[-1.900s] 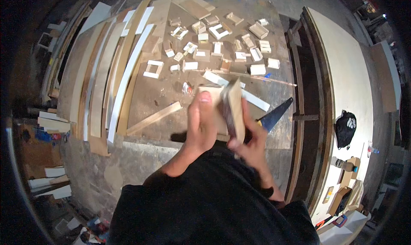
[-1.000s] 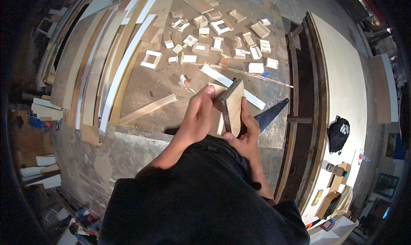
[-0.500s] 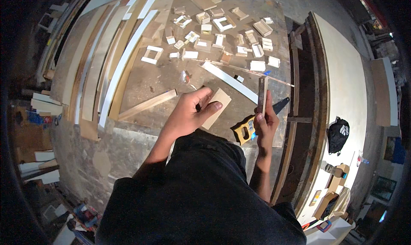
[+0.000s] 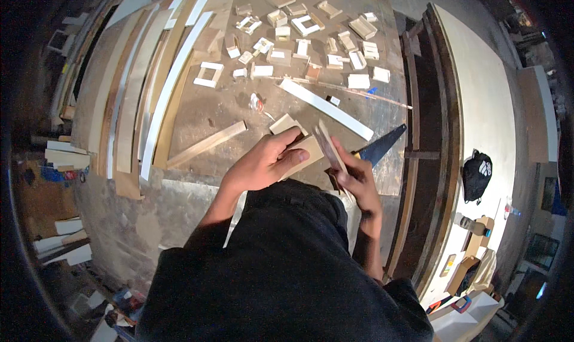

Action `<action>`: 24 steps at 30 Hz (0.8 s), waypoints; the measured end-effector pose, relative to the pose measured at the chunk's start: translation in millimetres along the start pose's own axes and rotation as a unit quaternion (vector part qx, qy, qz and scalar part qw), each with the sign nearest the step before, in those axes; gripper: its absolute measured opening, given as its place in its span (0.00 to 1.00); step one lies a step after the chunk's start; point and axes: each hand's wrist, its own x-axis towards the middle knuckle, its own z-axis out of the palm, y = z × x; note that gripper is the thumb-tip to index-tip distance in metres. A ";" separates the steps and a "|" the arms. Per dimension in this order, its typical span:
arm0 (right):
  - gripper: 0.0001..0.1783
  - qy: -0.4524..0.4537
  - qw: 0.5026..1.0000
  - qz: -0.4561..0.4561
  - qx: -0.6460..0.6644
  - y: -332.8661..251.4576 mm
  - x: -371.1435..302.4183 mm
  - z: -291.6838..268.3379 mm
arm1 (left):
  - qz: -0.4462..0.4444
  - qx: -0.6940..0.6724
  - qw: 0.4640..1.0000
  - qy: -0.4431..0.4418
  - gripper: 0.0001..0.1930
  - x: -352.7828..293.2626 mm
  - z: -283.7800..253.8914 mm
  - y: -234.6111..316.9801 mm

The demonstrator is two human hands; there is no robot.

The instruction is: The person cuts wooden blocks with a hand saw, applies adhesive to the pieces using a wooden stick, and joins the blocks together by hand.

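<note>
Left of the dark-bladed saw [image 4: 382, 146], the left hand [image 4: 263, 161] pinches a pale, smooth, square-edged wood block [image 4: 311, 150]; closer to the saw, the right hand [image 4: 360, 180] clasps a thin, flat, tilted slab [image 4: 327, 144], slightly blurred

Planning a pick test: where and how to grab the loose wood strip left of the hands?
Probably pinch the wood strip at mid-length, from above, across its narrow width. It lies slantwise on the table, long and slim, so the middle should balance best; its near-left end sits close to the long boards, likely cramping a grip there.
</note>
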 end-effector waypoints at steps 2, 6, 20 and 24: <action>0.39 0.028 0.999 0.013 0.008 -13.7 1.4 13.8 | -0.091 -0.048 0.994 -0.038 0.15 4.7 -2.1 9.7; 0.41 0.010 0.999 -0.008 -0.031 -4.5 -2.6 4.3 | 0.025 -0.007 0.999 0.030 0.15 6.3 -3.2 -1.2; 0.40 0.058 0.997 -0.038 -0.036 2.3 -6.6 7.8 | 0.019 -0.091 0.991 0.100 0.13 -11.8 -22.7 15.2; 0.41 0.023 0.992 -0.125 -0.018 -8.8 -5.6 15.8 | 0.018 -0.084 0.991 0.107 0.11 -8.8 -14.9 12.7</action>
